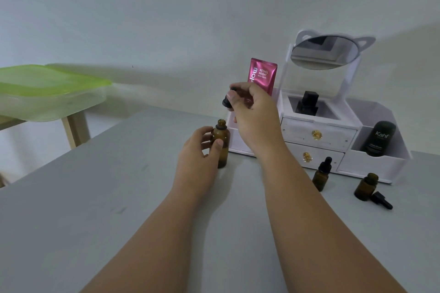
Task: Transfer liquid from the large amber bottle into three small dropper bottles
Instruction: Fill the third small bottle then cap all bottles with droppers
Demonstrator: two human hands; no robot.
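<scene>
Head view: L hand [198, 150] curled round large amber bottle [225, 152], upright on grey table [95, 197], neck uncapped. R hand [254, 114] pinches black cap [227, 101] just above it. Right of R forearm: capped dropper bottle [321, 177], open dropper bottle [364, 188] w/ loose dropper [382, 200] just beside

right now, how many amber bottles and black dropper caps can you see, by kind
large amber bottle: 1
small amber bottles: 2
black dropper caps: 3
total: 6
</scene>
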